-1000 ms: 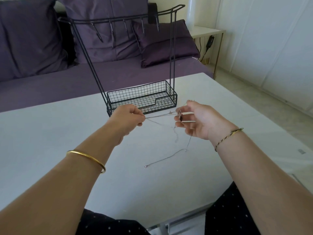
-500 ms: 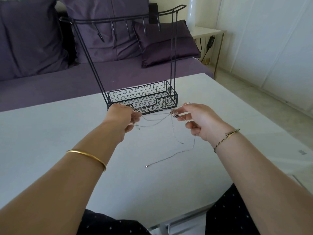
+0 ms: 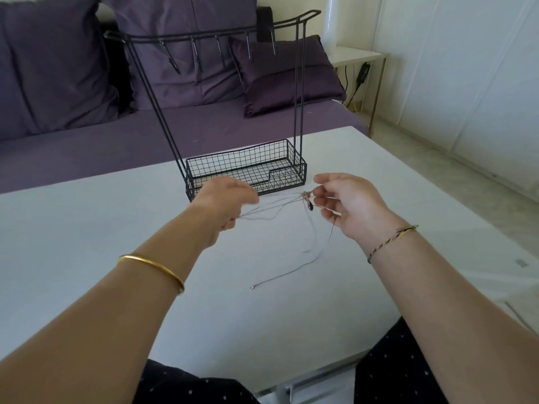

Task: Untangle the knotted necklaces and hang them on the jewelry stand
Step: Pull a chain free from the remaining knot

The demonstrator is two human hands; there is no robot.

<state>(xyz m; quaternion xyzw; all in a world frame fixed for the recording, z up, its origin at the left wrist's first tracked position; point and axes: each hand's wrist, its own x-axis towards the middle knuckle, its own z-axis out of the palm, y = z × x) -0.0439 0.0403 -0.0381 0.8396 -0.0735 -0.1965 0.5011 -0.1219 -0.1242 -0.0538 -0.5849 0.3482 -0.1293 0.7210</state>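
Necklaces [image 3: 306, 196], thin silver chains, are bunched into a small knot that we see held in the air just in front of the jewelry stand [image 3: 246, 166], near the right end of its wire basket. A pinkish tangle sits at the knot, and a small dark drop pendant [image 3: 310, 207] hangs just below it. From the knot several fine strands run slack toward the left, sagging a little, and others fall toward the table [image 3: 87, 228] on the near side of the stand. One long strand trails onto the tabletop and ends in a small clasp [image 3: 252, 286], lying well nearer to us than the stand.

We find the right hand [image 3: 353, 207] in front of the stand's right end, its thumb and forefinger closed together on the knot, pinching it. Its other fingers [image 3: 328, 212] are loosely curled beneath, and one hanging strand passes close by them; we cannot tell whether they clamp it. The left hand [image 3: 226, 204] is in front of the stand's left end, overlapping the basket's lower front corner in our view. It is blurred, its fingers curled in, and the slack strands meet it at its underside. It appears to grip them, though we cannot make out which fingers do so.
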